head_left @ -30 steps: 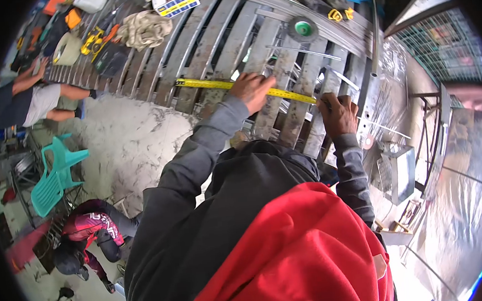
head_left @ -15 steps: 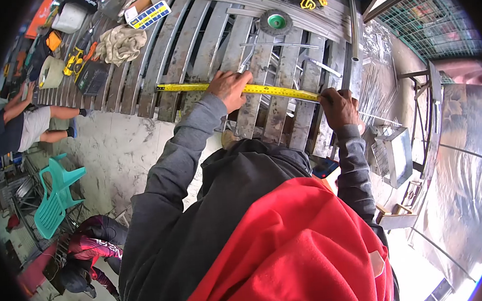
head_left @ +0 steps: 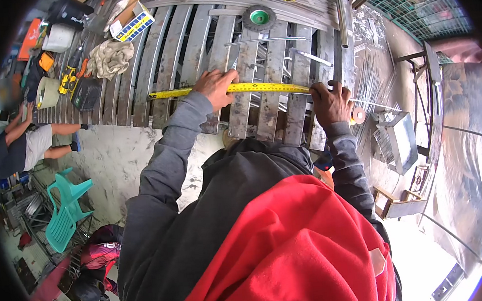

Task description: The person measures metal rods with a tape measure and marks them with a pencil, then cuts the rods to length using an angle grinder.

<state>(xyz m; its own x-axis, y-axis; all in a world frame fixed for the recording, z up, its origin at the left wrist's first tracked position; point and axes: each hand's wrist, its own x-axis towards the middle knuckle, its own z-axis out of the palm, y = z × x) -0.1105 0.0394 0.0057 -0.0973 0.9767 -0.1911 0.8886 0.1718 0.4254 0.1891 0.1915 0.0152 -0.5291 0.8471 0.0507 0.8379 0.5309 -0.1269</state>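
Observation:
A yellow tape measure blade [head_left: 267, 87] stretches from left to right over the slatted metal bench [head_left: 189, 48]. My left hand [head_left: 215, 89] is closed on the blade left of its middle, fingers pointing right. At the blade's right end my right hand [head_left: 331, 103] grips it, with fingers bent; the tape's case cannot be made out. Above the blade lie a thin metal rod [head_left: 267, 40] and a grinding disc with a green centre [head_left: 259, 18].
A blind rivet box [head_left: 134, 25], a crumpled cloth [head_left: 110, 59] and yellow-black tools [head_left: 69, 78] lie at the bench's left. A green chair [head_left: 66, 207] and two people [head_left: 100, 258] are at the left. A metal box frame [head_left: 400, 142] stands at right.
The view has shifted slightly, so the bench and its objects appear further left. Both hands still hold the tape; the right hand's fingers look more spread.

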